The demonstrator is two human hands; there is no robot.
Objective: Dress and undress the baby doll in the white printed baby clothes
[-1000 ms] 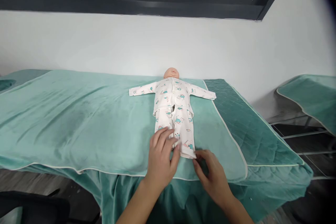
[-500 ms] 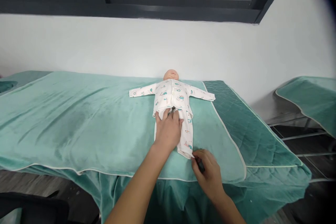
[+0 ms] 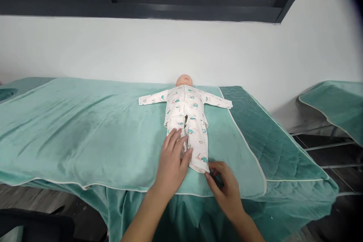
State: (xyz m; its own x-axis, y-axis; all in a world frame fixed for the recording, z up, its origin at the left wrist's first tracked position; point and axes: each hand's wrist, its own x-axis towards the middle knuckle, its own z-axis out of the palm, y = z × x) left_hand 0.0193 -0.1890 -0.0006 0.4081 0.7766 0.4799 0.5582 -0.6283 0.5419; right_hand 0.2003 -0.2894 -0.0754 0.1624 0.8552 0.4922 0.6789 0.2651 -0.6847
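Note:
A baby doll (image 3: 184,80) lies on its back, its head toward the wall and its arms stretched out sideways. It wears a white printed shirt (image 3: 178,102) and matching white trousers (image 3: 197,141). My left hand (image 3: 173,160) is open, fingers spread over the trouser leg on the left and hiding its lower part. Whether those fingertips touch the cloth I cannot tell. At the bottom of the other trouser leg, my right hand (image 3: 225,185) pinches the outer corner of the hem between thumb and forefinger.
Under the doll is a light green blanket (image 3: 113,136) on a bed with a darker quilted cover (image 3: 272,147). A white wall (image 3: 136,49) and a barred window stand behind. To the right is another green-covered surface (image 3: 337,102); a black chair (image 3: 34,223) is at lower left.
My left hand has drawn back from the trousers' waist toward me and its fingers have spread. The right hand stays at the hem, and the trouser leg lies slightly lower and flatter.

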